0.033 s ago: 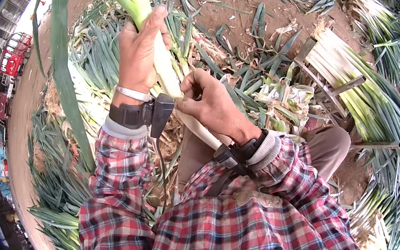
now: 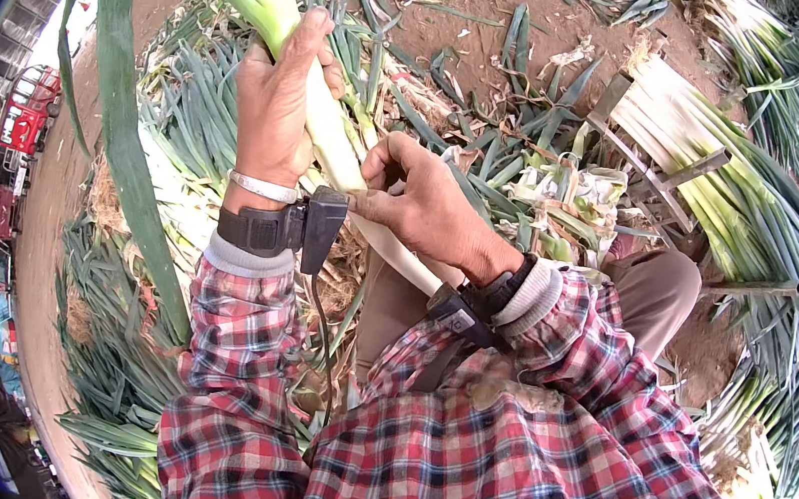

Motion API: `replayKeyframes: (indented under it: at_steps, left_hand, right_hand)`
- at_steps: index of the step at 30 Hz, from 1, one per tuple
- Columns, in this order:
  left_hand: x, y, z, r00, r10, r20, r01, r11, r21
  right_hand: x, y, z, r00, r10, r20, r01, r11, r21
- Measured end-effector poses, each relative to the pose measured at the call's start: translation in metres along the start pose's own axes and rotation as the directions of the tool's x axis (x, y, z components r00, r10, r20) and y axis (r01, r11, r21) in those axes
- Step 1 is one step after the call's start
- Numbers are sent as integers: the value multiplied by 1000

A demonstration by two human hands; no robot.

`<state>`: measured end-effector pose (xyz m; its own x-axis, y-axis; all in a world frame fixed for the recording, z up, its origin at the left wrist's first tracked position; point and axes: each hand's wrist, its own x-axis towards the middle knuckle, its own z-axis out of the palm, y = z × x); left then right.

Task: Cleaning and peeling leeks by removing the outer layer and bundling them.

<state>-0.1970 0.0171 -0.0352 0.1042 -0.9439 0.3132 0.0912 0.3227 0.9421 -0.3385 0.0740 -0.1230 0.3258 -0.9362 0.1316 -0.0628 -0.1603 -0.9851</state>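
Observation:
A thick leek (image 2: 334, 135) slants across in front of me, its green leafy top at the upper left and its pale shaft running down toward my lap. My left hand (image 2: 279, 107) is closed round the upper shaft, thumb lying along it. Lower down, my right hand (image 2: 426, 198) has thumb and curled fingers pinched at the side of the white shaft. Whether a loose outer layer is between those fingertips is hidden. One long green leaf (image 2: 137, 134) hangs from the leek past my left forearm.
Loose leeks (image 2: 190, 116) lie heaped at the left. On the right, a wooden rack (image 2: 665, 189) holds a stack of leeks (image 2: 733, 172) with white ends together. Peeled leaf scraps (image 2: 567, 206) litter the brown soil (image 2: 451, 14). A red vehicle (image 2: 29, 110) stands at the far left.
The leek's leafy top has shifted very slightly to the left. Both hands keep their hold in nearly the same place.

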Motion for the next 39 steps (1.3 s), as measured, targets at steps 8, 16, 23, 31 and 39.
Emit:
replayKeyframes:
  at_steps: [8, 16, 23, 31, 39]
  left_hand:
    - [-4, -5, -2, 997, -31, 64, 39, 992, -119]
    - [-28, -41, -25, 976, -197, 92, 216, 933, -287]
    - [11, 3, -118, 990, 71, 118, -1, 860, -511]
    - [-2, 32, -107, 923, 260, 285, 35, 679, -733]
    - [-32, 18, -68, 993, 116, 29, -52, 633, -773]
  right_hand:
    - [0, 3, -4, 985, -140, 106, 147, 987, -71]
    - [-71, 14, -44, 951, 123, 282, -290, 669, 685]
    - [-172, 76, -132, 943, 301, 145, -131, 734, -667]
    - [-101, 38, -92, 989, -149, 13, 136, 864, -484]
    - [-56, 35, -4, 920, -388, -63, 284, 767, -576]
